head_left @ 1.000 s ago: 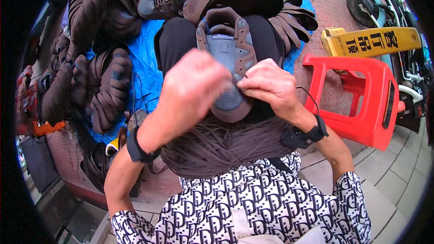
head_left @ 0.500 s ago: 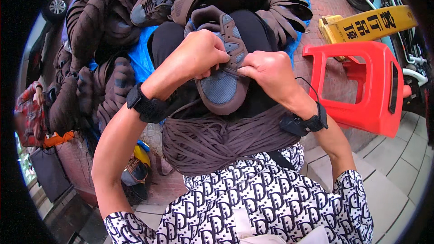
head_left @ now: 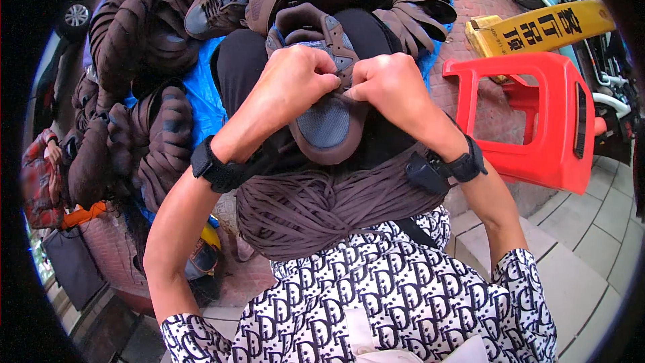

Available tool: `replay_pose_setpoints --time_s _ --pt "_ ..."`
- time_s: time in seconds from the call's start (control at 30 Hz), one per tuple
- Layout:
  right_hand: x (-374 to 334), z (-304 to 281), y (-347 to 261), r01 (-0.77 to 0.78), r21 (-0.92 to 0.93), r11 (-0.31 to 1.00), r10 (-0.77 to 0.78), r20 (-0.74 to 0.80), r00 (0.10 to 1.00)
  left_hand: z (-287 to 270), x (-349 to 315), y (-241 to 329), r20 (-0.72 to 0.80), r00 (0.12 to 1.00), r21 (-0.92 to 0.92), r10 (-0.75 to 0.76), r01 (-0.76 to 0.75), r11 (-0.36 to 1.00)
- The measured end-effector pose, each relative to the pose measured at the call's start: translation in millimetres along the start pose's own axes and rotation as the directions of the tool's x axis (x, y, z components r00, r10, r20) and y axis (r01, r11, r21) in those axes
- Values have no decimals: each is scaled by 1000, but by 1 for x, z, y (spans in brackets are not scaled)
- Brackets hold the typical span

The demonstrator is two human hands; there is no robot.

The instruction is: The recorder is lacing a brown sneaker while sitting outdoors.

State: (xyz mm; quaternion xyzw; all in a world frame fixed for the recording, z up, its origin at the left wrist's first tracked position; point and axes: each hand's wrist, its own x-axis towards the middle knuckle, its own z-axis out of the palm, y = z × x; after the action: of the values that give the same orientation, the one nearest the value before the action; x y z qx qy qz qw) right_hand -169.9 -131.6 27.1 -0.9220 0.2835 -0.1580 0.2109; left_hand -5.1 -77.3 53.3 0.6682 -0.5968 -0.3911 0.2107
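Observation:
A grey-brown shoe upper with a blue-grey mesh toe [head_left: 326, 124] rests between my knees, its toe pointing at me. My left hand [head_left: 295, 81] is closed in a pinch by the lowest eyelets, on the left of the tongue opening. Opposite it, my right hand [head_left: 386, 87] pinches close to the same eyelets, fingertips curled in. Both hold what looks like a thin grey-brown shoelace, mostly hidden by the fingers. Across my lap lies a thick bundle of flat grey-brown shoelaces [head_left: 302, 212].
Stacks of brown shoe uppers [head_left: 131, 33] lie on a blue sheet [head_left: 208, 97] ahead and left. A laced shoe [head_left: 218, 3] is among them. On the right stand a red plastic stool [head_left: 564, 121] and a yellow sign [head_left: 537, 30]. A person in red plaid [head_left: 44, 181] is far left.
My hands have come closer together over the eyelets; the right one has moved left and slightly up. The whole view has shifted slightly.

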Motion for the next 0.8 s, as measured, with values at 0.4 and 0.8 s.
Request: replay_pose_setpoints --time_s 0.4,0.8 --pt "-16 13 -7 122 -41 992 -128 -241 962 6 0 -3 -77 993 -9 85 -86 996" --pt "-16 22 -11 -321 721 614 467 -5 884 9 -6 -2 -113 973 29 199 -197 980"
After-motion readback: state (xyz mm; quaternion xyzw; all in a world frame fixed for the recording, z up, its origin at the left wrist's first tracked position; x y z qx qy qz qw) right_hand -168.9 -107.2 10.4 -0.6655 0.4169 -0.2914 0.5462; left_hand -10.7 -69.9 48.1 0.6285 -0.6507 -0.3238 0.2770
